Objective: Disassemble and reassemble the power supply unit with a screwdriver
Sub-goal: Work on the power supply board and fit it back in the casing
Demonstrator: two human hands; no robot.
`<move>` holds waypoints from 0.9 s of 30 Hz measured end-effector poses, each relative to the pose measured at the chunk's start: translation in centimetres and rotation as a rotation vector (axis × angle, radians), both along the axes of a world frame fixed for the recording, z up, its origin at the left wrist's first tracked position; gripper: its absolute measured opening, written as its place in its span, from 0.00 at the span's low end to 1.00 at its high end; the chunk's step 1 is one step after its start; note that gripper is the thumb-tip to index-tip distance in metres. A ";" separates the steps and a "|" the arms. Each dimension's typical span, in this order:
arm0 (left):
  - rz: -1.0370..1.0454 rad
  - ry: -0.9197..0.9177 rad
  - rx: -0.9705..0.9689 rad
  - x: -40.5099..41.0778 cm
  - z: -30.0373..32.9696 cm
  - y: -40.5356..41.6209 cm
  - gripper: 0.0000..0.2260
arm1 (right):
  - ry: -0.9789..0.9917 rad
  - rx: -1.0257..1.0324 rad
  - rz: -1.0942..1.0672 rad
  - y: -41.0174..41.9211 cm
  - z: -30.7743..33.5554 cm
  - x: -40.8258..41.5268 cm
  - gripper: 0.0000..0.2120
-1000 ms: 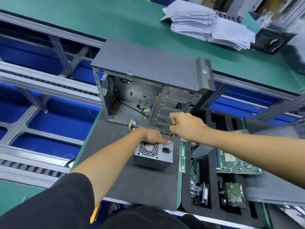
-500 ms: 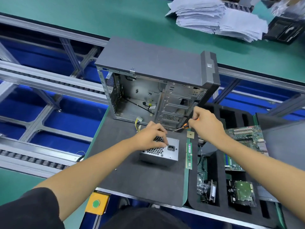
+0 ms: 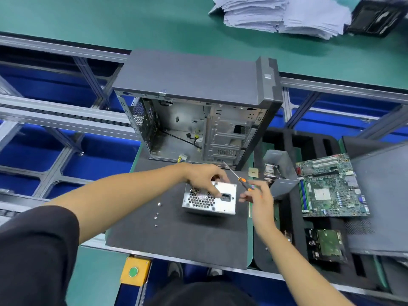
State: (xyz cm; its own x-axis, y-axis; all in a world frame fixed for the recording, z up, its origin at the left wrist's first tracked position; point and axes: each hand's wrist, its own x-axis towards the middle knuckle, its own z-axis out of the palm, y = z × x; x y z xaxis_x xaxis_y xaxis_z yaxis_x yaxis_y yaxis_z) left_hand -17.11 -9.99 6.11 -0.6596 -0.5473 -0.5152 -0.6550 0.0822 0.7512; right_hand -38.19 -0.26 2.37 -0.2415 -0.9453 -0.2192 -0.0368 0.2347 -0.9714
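Head view: the power supply (image 3: 209,200), a small metal box, stands on the dark mat (image 3: 176,239) on the counter, just near of the open case (image 3: 198,120). I judge it heavy, stiff and sharp-edged, best held by its flat sides, not the vent grille. My left hand (image 3: 204,176) rests on its top, fingers curled over the far edge and socket face. My right hand (image 3: 257,196), just right of it, pinches the screwdriver (image 3: 239,178), tip pointing far-left. Loose screws (image 3: 156,215) lie left on the mat.
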 end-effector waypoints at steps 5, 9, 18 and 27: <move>-0.026 0.022 -0.131 0.5 0.9 2.9 0.22 | -0.140 0.026 -0.119 2.3 -2.2 0.4 0.14; 0.036 -0.151 -0.546 0.7 0.9 5.1 0.21 | -0.150 0.002 -0.101 3.4 -3.0 0.8 0.15; -0.158 -0.206 -0.928 -1.4 -5.9 9.5 0.11 | -0.046 0.168 -0.043 4.4 -6.8 -0.4 0.16; 0.136 -0.079 -1.032 0.6 -7.6 7.8 0.12 | 0.187 0.313 0.056 4.4 -9.0 -3.3 0.10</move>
